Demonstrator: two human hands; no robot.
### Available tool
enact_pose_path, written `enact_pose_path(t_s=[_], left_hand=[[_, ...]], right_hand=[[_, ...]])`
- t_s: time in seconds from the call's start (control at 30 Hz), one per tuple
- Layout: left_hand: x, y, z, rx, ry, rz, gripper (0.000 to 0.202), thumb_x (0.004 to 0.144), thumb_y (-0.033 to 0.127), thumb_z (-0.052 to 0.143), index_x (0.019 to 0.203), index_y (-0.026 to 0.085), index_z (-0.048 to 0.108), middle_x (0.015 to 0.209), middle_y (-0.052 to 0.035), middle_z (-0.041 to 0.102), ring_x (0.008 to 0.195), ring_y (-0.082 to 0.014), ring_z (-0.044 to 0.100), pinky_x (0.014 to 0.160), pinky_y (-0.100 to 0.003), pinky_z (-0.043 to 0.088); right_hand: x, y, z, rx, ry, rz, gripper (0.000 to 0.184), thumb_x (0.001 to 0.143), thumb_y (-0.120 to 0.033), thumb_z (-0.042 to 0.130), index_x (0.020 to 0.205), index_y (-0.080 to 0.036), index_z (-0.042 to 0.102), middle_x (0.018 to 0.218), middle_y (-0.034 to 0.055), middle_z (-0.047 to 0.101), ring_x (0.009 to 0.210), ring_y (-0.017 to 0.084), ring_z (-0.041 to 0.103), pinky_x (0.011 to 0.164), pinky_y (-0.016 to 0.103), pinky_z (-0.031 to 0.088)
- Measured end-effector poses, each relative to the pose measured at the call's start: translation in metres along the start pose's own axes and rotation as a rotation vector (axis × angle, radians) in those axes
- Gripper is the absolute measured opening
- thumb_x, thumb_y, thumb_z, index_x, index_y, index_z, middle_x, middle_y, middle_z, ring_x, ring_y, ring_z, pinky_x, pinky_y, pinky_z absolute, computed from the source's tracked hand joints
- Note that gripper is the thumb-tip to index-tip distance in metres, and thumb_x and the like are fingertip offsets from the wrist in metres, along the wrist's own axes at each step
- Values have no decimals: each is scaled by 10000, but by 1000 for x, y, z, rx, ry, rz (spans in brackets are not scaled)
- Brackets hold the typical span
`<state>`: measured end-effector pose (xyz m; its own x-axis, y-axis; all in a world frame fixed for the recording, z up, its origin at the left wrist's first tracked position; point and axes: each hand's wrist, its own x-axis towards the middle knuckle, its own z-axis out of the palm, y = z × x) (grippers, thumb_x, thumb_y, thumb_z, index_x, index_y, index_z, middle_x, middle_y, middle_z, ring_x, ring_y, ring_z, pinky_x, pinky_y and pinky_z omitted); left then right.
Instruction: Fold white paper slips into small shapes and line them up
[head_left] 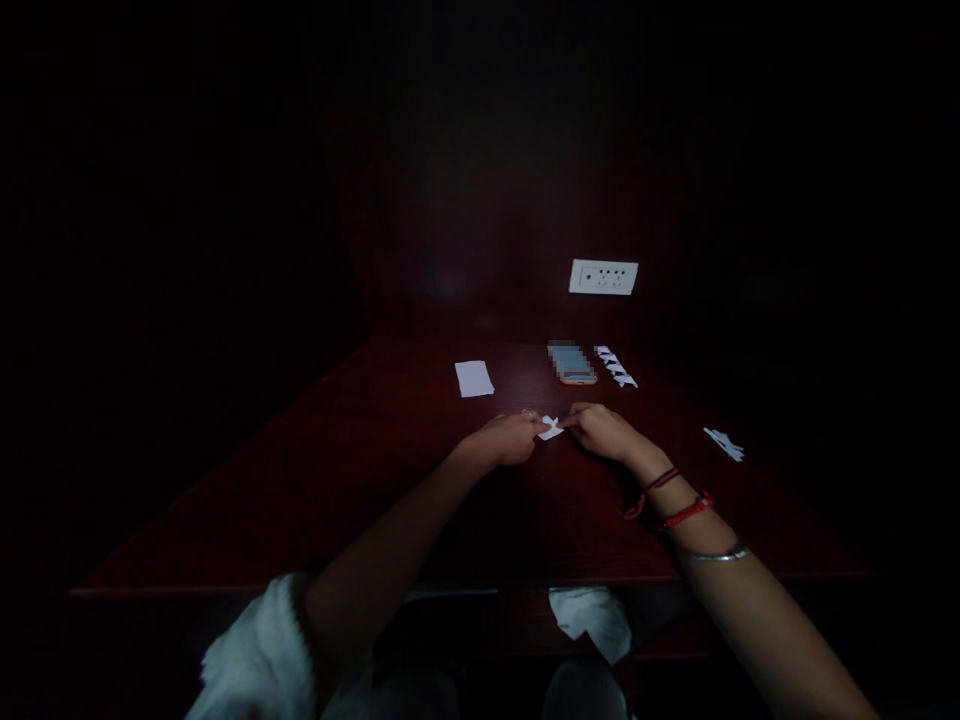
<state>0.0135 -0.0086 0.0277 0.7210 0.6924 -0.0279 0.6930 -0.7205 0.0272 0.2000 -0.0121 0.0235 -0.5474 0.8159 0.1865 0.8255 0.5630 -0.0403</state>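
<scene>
A small piece of white folded paper [551,429] with pointed flaps lies on the dark red table, between my two hands. My left hand [510,437], with a ring on one finger, is closed and grips the paper's left edge. From the other side, the curled fingers of my right hand [602,430] hold the paper at its right edge, index finger stretched toward it. Red and dark cords and a silver bangle circle my right wrist and forearm. The fingers' undersides are hidden.
Behind my hands lie a stack of white paper sheets [474,379], a phone [572,363] with a blurred screen, and a row of folded paper pieces [616,367]. White paper strips [724,444] rest at the right. A socket panel [604,277] is on the back wall.
</scene>
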Motion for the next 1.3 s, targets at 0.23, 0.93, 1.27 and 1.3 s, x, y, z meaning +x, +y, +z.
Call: enact_pose_path(t_s=[0.23, 0.93, 1.27, 1.3], left_hand=[[-3, 3, -1, 4, 43, -4, 347, 802, 270, 309, 1145, 246, 352, 1126, -44, 364, 958, -167, 430, 825, -282, 327], [-5, 1, -4, -5, 12, 33, 358, 794, 274, 325, 1152, 279, 343, 1133, -30, 362, 986, -177, 404, 804, -293, 337], [-2, -4, -2, -23, 18, 37, 354, 781, 228, 327, 1127, 287, 376, 1135, -14, 369, 992, -165, 405, 813, -280, 335], [-2, -5, -2, -27, 20, 38, 351, 782, 220, 321, 1121, 286, 382, 1131, -13, 374, 993, -161, 405, 812, -277, 336]], right_hand=[[3, 7, 7, 134, 69, 53, 225, 735, -260, 434, 858, -173, 602, 809, 51, 570, 763, 123, 509, 704, 204, 359], [11, 1, 15, 361, 156, 173, 169, 636, -182, 501, 756, -153, 618, 706, 14, 601, 632, 95, 518, 624, 191, 375], [11, 3, 12, 255, 177, 1, 143, 679, -158, 485, 724, -149, 620, 697, 28, 565, 636, 93, 496, 622, 193, 360], [11, 4, 11, 236, 168, -33, 144, 685, -159, 484, 730, -150, 620, 700, 30, 558, 644, 94, 494, 622, 193, 357]])
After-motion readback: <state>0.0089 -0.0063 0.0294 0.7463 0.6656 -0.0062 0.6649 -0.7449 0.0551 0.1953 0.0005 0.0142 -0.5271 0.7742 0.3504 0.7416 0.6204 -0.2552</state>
